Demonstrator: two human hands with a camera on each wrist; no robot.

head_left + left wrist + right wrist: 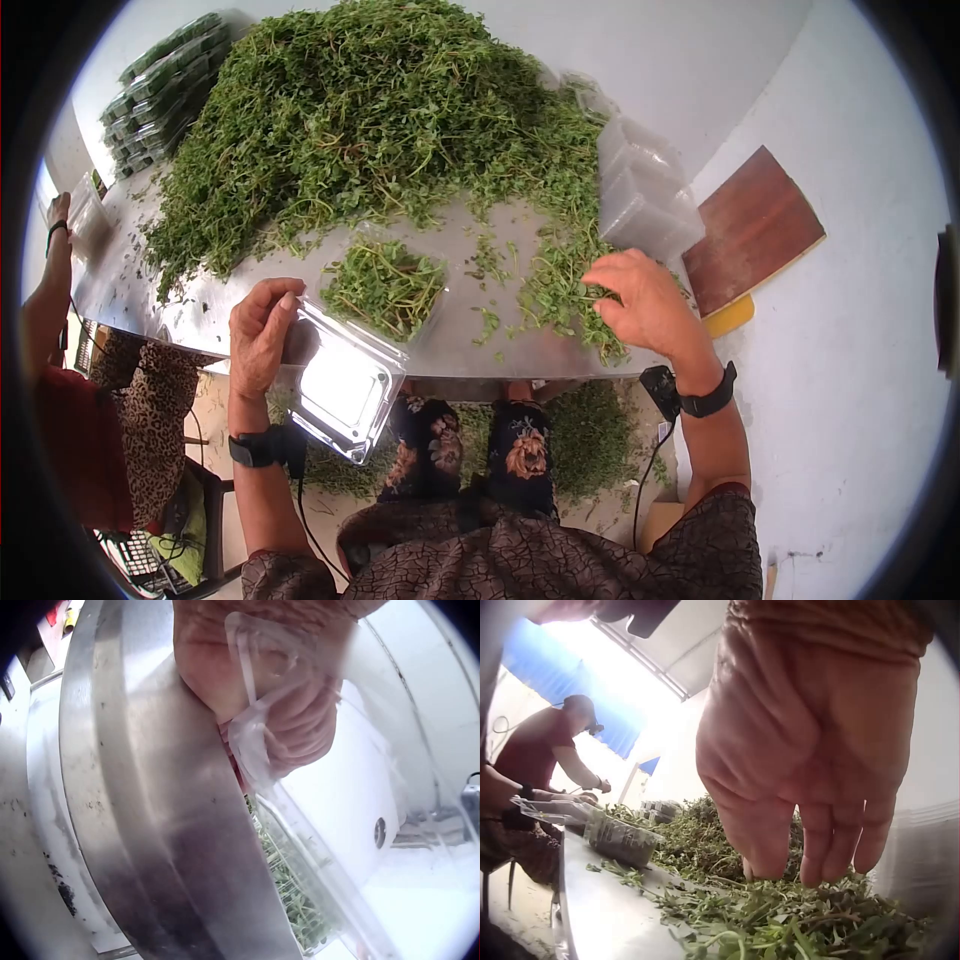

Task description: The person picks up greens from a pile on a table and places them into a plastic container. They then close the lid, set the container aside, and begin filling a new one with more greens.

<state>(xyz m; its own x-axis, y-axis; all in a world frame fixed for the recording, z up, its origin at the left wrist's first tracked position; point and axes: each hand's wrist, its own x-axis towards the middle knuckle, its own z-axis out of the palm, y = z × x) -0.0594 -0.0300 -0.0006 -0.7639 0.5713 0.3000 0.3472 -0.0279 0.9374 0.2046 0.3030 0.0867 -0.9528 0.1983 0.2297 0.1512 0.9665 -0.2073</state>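
Observation:
In the head view a clear plastic box full of green sprigs sits near the table's front edge. Its clear lid tilts over that edge, pinched at its upper left corner by the left hand. The left wrist view shows the left hand behind the clear plastic. To the right, the right hand is above a small spread of loose sprigs, holding nothing. Its fingers hang down, slightly bent and apart, over the sprigs in the right wrist view.
A large heap of greens covers the back of the metal table. Filled boxes are stacked at back left, empty clear ones at right beside a brown board. Another person's arm is at far left.

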